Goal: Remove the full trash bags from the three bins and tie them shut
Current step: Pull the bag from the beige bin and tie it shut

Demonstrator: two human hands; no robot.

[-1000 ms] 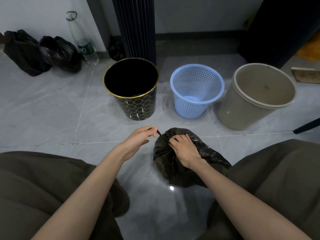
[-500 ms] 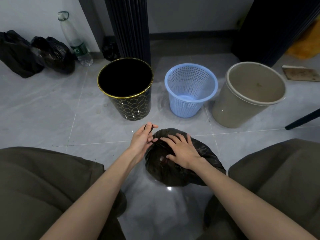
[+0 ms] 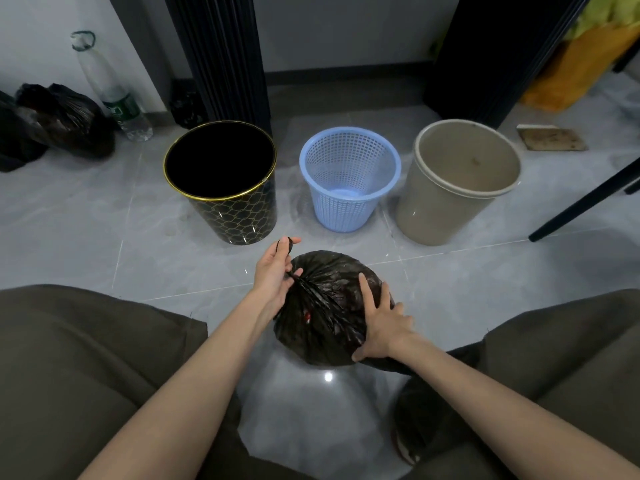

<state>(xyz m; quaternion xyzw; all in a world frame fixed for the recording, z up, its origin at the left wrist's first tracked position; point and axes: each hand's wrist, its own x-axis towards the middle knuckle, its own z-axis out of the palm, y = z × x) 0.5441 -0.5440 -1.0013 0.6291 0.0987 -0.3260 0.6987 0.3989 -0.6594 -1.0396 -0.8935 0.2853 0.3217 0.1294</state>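
Note:
A full black trash bag [image 3: 325,306] sits on the floor between my knees. My left hand [image 3: 273,271] pinches its twisted neck, and the neck's end sticks up between my fingers. My right hand [image 3: 379,322] lies with spread fingers on the bag's right side. Behind the bag stand three bins with no bags in them: a black bin with a gold rim [image 3: 225,209], a blue mesh basket [image 3: 349,188] and a beige bin [image 3: 450,202]. Two more black bags [image 3: 65,123] lie at the far left by the wall.
A plastic bottle [image 3: 114,95] leans on the wall beside the far bags. A dark ribbed column [image 3: 221,57] rises behind the black bin. A black chair leg [image 3: 585,202] slants in at the right. A flat board [image 3: 550,138] lies on the tiles beyond it.
My left hand came back to the bag and now pinches its neck. My right hand slid from the bag's top to its right side, and the bag turned its gathered neck towards the left.

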